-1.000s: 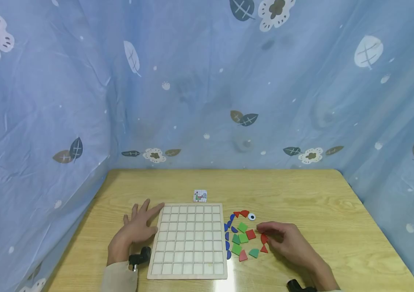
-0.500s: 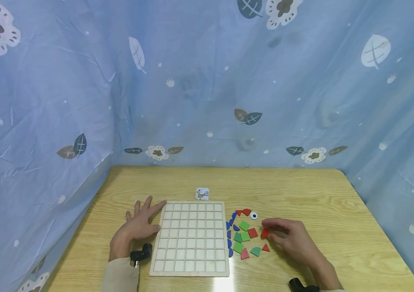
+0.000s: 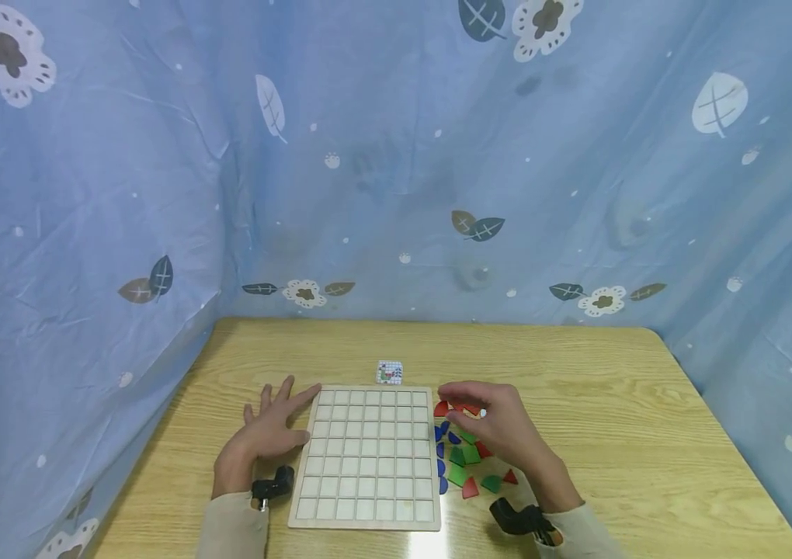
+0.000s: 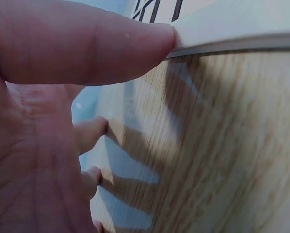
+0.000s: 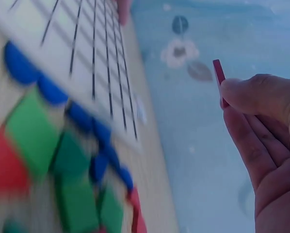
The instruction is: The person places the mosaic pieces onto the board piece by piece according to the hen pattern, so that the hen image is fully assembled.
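A pale wooden grid board (image 3: 366,466) lies flat on the table. My left hand (image 3: 263,431) rests at its left side with the fingers spread, and its thumb (image 4: 135,48) presses the board's edge in the left wrist view. By the board's upper right corner, my right hand (image 3: 497,419) pinches a red quarter-circle tile (image 5: 219,77) between thumb and fingers, raised above the table. Under and beside that hand lie blue half-circle tiles (image 3: 442,467), green tiles (image 3: 457,475) and a small red triangle tile (image 3: 511,476). The hand partly hides the upper tiles.
A small printed picture card (image 3: 389,373) lies just beyond the board's far edge. The wooden table (image 3: 599,404) backs onto a blue patterned curtain (image 3: 368,194). A pinkish-red tile (image 3: 470,487) and a dark green quarter-circle tile (image 3: 491,484) lie nearer the front.
My right hand has picked up the red quarter-circle tile from the right of the pile and carried it left to the board's upper right corner. My left hand keeps its place.
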A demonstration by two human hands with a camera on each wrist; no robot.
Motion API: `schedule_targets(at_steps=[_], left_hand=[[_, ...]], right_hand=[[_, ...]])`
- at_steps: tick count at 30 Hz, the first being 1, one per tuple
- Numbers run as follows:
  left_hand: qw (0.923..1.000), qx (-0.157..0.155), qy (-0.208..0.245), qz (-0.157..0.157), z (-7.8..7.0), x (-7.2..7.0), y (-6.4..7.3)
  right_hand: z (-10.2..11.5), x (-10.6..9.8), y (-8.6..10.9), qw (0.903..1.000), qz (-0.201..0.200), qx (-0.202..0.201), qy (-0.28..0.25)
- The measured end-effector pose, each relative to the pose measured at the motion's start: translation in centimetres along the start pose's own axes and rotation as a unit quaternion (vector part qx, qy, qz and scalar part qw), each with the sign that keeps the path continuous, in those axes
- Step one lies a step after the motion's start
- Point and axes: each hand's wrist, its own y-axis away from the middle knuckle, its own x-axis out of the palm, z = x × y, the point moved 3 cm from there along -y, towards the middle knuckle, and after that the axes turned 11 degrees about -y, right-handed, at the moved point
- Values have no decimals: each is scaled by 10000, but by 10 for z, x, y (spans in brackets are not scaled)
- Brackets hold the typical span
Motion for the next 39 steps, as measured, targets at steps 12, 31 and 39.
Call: schedule_targets(at_steps=[12, 31, 39], left_hand=[[10000, -90, 8, 5, 0, 6, -4], [9999, -139, -67, -72, 1, 3, -2], [9998, -49, 59, -183, 6, 5, -3]], right_hand=[[0, 71, -55, 9972, 363, 231, -618], [-21, 155, -93, 9898, 1395, 269, -121], [-22, 163, -94, 9873, 1526, 266, 347]])
